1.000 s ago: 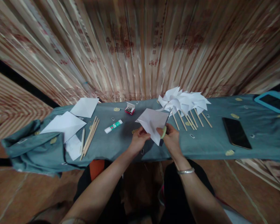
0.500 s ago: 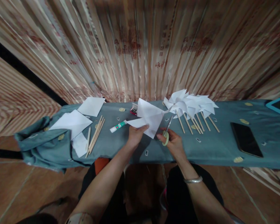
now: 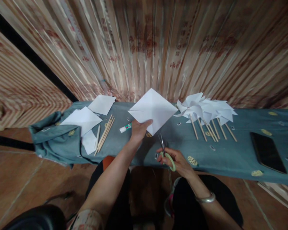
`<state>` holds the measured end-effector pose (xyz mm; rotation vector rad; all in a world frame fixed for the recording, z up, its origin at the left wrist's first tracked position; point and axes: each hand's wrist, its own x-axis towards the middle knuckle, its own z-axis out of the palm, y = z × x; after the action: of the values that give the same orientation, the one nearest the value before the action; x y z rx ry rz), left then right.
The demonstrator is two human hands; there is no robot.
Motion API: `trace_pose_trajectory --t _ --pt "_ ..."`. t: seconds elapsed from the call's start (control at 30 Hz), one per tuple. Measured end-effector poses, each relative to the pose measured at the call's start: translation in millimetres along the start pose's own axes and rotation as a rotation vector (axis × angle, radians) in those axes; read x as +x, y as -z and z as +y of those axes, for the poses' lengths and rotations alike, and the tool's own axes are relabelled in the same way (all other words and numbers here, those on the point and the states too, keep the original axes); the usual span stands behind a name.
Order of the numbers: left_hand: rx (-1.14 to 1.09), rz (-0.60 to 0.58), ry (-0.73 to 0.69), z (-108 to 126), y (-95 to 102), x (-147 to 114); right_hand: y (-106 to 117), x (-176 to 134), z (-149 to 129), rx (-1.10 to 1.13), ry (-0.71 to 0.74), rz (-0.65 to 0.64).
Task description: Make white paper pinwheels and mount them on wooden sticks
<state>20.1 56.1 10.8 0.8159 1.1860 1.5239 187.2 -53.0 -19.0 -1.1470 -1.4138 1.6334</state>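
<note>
A white square of paper (image 3: 156,110) is held up over the table, turned corner-up, with a slit running in from its left corner. My left hand (image 3: 139,129) pinches it near the lower left edge, thumb on top. Below and to the right, my right hand (image 3: 174,158) grips a pair of scissors (image 3: 162,145) by its pale green handles. The blades point up toward the paper's bottom corner, slightly parted and apart from it. A glue stick (image 3: 126,128) lies partly hidden behind my left hand.
Several paper pinwheels (image 3: 206,110) on wooden sticks lie to the right, beyond them a black phone (image 3: 268,152). On the left are loose wooden sticks (image 3: 105,134), a white pencil-like stick (image 3: 97,136) and white paper sheets (image 3: 83,119). A patterned curtain (image 3: 144,48) hangs behind the table.
The paper has turned in my left hand, its slit corner now at the left. My right hand has drawn the scissors down toward me, away from the paper. The view has shifted slightly.
</note>
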Motion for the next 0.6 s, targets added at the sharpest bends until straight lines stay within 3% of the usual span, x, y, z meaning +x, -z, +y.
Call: trace_pose_trajectory --t 0.13,0.6 --pt "-0.002 0.001 -0.018 -2.5 -2.6 -1.6 -5.9 2.1 3.4 -0.004 -0.029 -0.042" --pt "0.013 -0.056 -0.029 -23.0 -7.8 -6.9 -11.1 13.1 -3.2 0.104 -0.075 0.057"
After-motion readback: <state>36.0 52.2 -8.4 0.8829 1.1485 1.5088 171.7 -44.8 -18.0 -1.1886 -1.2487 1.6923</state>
